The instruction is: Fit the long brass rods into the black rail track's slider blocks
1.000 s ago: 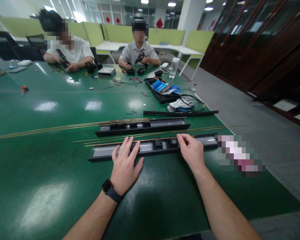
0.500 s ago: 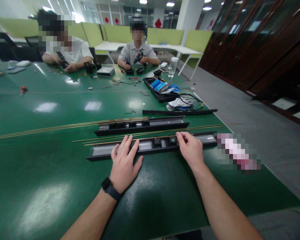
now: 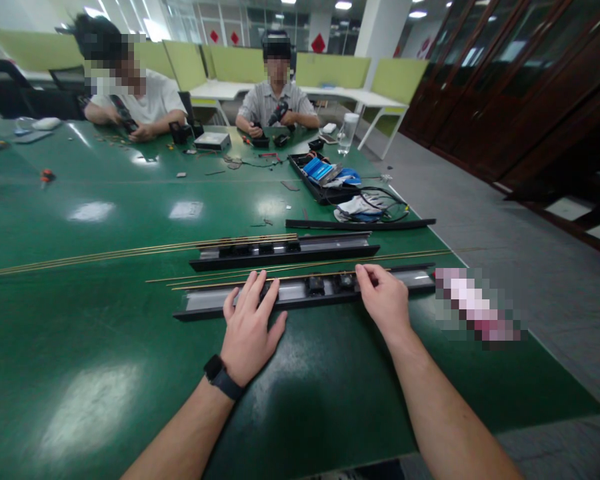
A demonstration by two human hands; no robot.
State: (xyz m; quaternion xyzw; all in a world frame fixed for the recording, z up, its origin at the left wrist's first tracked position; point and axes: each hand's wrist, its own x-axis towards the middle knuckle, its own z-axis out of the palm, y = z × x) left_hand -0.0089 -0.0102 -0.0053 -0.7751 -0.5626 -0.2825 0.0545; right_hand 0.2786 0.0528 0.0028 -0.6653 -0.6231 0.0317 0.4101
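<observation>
two hands (image 3: 250,333) at the nearer black-edged channel (image 3: 296,296)

On one green tabletop (image 3: 145,380), two channels are counted: a near channel (image 3: 325,301) and a far channel (image 3: 290,258). In the near one, two black blocks (image 3: 315,285) are plainly seen, a third partly covered by the left fingers (image 3: 253,293). Several golden rods (image 3: 130,253) are too closely bunched to be counted exactly. One black strip (image 3: 360,225), one clear cup (image 3: 348,133) and two drills (image 3: 279,113) are also counted.
</observation>
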